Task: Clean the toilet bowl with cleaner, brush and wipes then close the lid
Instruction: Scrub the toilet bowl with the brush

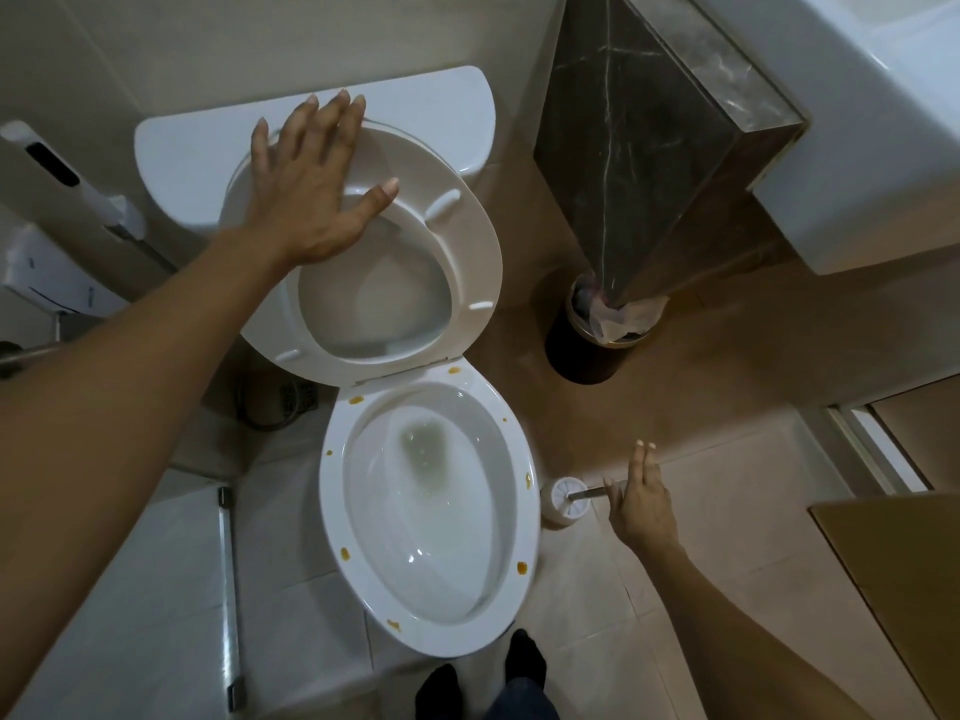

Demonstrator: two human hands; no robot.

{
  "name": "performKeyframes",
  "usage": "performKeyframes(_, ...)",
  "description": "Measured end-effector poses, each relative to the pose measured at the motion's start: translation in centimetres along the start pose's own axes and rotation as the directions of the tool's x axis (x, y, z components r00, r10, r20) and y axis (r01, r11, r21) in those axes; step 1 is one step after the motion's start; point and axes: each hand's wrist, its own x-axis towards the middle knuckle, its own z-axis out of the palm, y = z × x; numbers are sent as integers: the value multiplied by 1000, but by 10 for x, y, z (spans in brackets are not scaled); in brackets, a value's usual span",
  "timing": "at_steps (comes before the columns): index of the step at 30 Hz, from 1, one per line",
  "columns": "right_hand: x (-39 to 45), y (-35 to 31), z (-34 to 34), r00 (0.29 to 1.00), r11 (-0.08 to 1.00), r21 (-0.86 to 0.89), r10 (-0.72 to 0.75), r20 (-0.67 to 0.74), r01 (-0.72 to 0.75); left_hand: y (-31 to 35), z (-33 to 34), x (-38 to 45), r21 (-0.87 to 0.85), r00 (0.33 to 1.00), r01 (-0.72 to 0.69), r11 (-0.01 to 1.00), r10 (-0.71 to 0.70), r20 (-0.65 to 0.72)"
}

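No text can be read anywhere (dispenser point(49, 283) markings too blurred).

Head view, person's body only.

Left arm point(119, 407): bare along its whole visible length, no sleeve in frame. No watch, band or bracelet at the wrist.

Left hand point(311, 184): bare, no glove, no rings seen. Nails short, pale at the tips.

Right arm point(753, 615): bare likewise, wrist unadorned.

Right hand point(641, 504): bare, ungloved; two pale nail tips visible.

Lower edge of frame: two feet in black socks point(524, 659), no shoes. Dark blue trouser leg point(519, 704), denim-like, partly cut off by the frame edge.
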Motion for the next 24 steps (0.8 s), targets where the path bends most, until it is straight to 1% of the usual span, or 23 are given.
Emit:
performKeyframes(5,-1,-1,-4,1000,997,-73,2,5,-1,0,0,1,12,1000,11,1000,-11,9)
performKeyframes(14,-8,-11,-20,998,988,-150,54,45,-46,1,-1,2,41,999,17,999,-19,47)
performKeyframes(19,-2,-34,-54,998,986,-163,33,46,-25,1,-11,2,47,993,18,999,-24,118)
performKeyframes(24,4,-76,-111,998,986,-157,-57,-1,56,14,-30,-1,90,981,34,995,-51,188)
